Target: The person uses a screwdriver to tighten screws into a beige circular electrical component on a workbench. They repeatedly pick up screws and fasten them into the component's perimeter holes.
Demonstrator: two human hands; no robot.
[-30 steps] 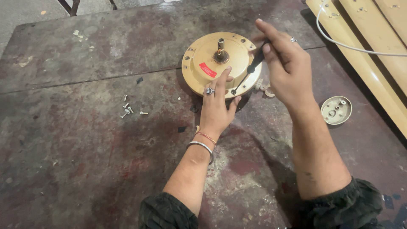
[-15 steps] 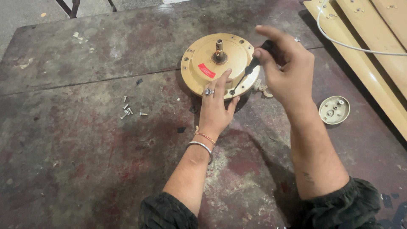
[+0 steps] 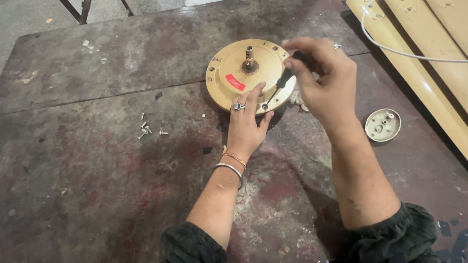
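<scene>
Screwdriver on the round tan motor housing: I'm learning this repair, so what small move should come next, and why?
Probably a turn of the screwdriver by the right hand. Its tip sits at a screw hole on the near rim of the motor housing, the left hand presses that rim steady, and loose screws already lie on the table.
</scene>
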